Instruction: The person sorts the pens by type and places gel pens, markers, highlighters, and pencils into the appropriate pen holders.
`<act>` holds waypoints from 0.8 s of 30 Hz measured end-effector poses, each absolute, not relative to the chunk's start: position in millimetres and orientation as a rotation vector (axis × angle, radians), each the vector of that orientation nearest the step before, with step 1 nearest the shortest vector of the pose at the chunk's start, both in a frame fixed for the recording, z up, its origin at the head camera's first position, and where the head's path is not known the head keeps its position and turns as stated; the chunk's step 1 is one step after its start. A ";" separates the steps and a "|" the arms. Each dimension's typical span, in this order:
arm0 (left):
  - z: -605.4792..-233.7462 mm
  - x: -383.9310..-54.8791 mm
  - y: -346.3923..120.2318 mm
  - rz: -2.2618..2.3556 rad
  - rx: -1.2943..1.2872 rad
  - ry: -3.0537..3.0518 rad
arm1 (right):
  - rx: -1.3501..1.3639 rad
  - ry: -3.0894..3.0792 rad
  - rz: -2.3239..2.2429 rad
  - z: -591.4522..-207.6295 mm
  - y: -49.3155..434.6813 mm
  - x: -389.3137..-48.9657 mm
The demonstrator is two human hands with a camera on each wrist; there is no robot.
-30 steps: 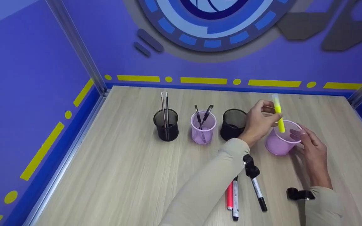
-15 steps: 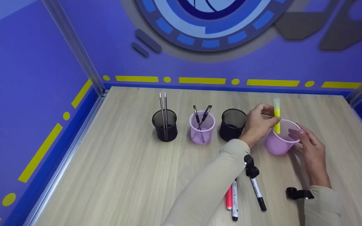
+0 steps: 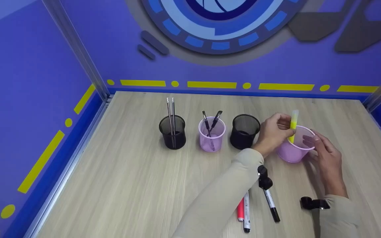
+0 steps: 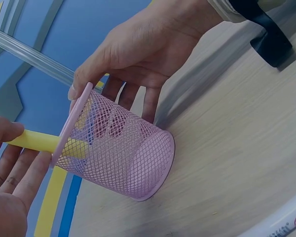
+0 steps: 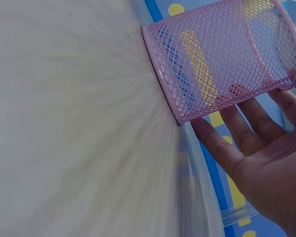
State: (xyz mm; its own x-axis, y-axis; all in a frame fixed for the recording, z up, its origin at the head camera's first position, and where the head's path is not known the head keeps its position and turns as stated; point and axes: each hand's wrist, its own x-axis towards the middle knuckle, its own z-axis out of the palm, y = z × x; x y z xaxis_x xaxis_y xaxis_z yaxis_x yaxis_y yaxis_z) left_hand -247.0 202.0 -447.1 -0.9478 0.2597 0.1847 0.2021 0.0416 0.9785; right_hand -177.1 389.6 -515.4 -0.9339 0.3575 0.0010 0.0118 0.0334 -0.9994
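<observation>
My left hand [image 3: 272, 133] pinches a yellow highlighter [image 3: 293, 125] between thumb and fingers. The highlighter's lower end is inside a pink mesh pen cup [image 3: 291, 154], showing through the mesh in the left wrist view; its pale translucent end points up. On the cup's far right side, my right hand [image 3: 330, 160] holds it, thumb at the rim and fingers along the wall. The right wrist view shows those fingers [image 5: 259, 123] spread against the mesh cup [image 5: 212, 59]. Its base is down at the tabletop.
Leftward stand a black mesh cup [image 3: 243, 140], a pink cup [image 3: 207, 143] with two black pens, and a black cup [image 3: 173, 142] with two thin sticks. Near the front lie a red marker [image 3: 240, 211], a white marker [image 3: 246, 215] and a black-capped marker [image 3: 271, 205], partly behind my left forearm.
My left hand has lowered the yellow highlighter from above the pink cup's rim until its lower end is inside. My right hand keeps its hold on the cup.
</observation>
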 end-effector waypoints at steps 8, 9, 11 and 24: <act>-447.4 -246.1 200.8 2.082 0.520 2.214 | -0.337 -2.055 1.991 -516.1 390.2 -176.5; -447.5 -246.2 200.4 2.082 0.529 2.215 | -0.323 -2.039 2.002 -516.2 389.9 -176.9; -448.0 -246.2 199.9 2.081 0.554 2.218 | -0.307 -2.026 2.008 -516.7 389.7 -177.1; -451.7 -247.2 197.6 2.076 0.616 2.224 | -0.358 -2.008 2.023 -516.2 389.2 -178.3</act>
